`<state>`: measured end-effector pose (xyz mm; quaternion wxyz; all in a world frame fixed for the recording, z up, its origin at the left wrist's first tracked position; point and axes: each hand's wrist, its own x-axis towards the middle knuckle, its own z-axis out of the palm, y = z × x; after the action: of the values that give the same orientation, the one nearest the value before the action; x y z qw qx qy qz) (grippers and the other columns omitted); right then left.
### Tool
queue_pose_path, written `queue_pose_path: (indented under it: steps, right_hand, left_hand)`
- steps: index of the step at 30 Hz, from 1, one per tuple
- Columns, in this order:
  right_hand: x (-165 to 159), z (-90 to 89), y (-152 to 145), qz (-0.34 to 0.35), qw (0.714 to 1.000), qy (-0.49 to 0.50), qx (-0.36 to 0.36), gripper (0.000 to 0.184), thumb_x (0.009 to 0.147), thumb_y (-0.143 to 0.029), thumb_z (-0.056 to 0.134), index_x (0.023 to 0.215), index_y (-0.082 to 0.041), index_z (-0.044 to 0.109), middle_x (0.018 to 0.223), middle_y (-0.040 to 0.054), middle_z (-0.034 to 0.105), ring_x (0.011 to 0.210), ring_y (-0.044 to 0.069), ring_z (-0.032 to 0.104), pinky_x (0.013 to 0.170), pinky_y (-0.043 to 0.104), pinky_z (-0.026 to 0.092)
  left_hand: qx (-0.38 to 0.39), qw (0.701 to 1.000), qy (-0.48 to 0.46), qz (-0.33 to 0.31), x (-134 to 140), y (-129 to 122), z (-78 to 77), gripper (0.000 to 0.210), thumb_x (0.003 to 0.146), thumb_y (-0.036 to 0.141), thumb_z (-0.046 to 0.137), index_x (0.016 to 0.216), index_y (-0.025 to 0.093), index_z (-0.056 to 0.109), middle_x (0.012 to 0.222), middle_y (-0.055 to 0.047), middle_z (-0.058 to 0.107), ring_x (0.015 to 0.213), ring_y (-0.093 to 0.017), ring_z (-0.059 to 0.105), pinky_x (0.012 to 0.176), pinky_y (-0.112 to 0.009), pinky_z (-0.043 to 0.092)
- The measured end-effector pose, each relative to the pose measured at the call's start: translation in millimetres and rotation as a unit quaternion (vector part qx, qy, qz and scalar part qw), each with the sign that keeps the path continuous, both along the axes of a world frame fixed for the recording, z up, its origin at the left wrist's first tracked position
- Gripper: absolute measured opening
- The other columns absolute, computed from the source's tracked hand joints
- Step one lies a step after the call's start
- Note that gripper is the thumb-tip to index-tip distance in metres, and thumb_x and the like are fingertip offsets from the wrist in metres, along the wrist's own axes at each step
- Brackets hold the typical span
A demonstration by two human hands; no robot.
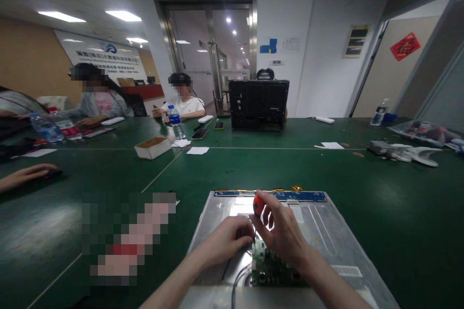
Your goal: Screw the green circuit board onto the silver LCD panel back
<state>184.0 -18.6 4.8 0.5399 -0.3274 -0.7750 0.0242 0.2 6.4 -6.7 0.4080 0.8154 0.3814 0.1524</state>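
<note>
My right hand (284, 227) grips the red and black handle of a screwdriver (257, 205), held upright with its shaft pointing down. The shaft meets the upper left corner of a green circuit board (266, 268). Beside it, my left hand (229, 237) has its fingers pinched together around the shaft's lower end; what is between them is hidden. The board is on a silver metal panel (326, 231), the back of a flat display. Along the panel's far edge runs a blue circuit strip (313, 196). A dark cable (235, 280) curves beside the board.
The green table (192, 174) bears an open cardboard box (152, 147), a water bottle (176, 123) and phones. A black monitor (259, 104) stands opposite. White and grey tools (402, 151) lie right. Other people sit left and across; one person's hand (34, 174) rests at left.
</note>
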Motion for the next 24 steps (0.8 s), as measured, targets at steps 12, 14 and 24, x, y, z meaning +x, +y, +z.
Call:
queue_pose_path:
  steps: [12, 14, 24]
  right_hand:
    - [-3.0, 5.2, -5.6, 0.009, 1.000, 0.007, -0.014, 0.062, 0.088, -0.010, 0.046, 0.146, -0.024, 0.029, 0.083, 0.0008, 0.058, 0.054, 0.012, 0.052, 0.044, 0.023, 0.044]
    - [-2.9, 4.2, -5.2, 0.007, 1.000, 0.010, -0.018, 0.061, 0.089, -0.011, 0.047, 0.146, -0.023, 0.029, 0.080, 0.0001, 0.058, 0.053, 0.012, 0.053, 0.044, 0.023, 0.043]
    - [-2.4, -0.7, -1.8, 0.002, 1.000, -0.002, 0.002, 0.054, 0.092, -0.016, 0.050, 0.142, -0.025, 0.030, 0.089, 0.0021, 0.061, 0.052, 0.011, 0.051, 0.044, 0.023, 0.043]
  left_hand:
    - [0.000, 1.000, -0.005, -0.010, -0.5, 2.3, -2.4, 0.010, 0.084, 0.018, 0.061, 0.091, 0.016, 0.068, 0.090, -0.004, 0.068, 0.085, -0.021, 0.059, 0.076, -0.028, 0.046]
    - [-0.002, 1.000, -0.005, -0.009, -0.9, 2.6, -3.5, 0.012, 0.084, 0.020, 0.062, 0.093, 0.016, 0.068, 0.091, -0.004, 0.068, 0.086, -0.021, 0.059, 0.077, -0.029, 0.046]
    - [-0.012, 1.000, -0.002, 0.002, 1.6, 0.7, 2.6, 0.009, 0.082, 0.013, 0.058, 0.088, 0.016, 0.065, 0.088, -0.003, 0.067, 0.085, -0.020, 0.059, 0.076, -0.028, 0.045]
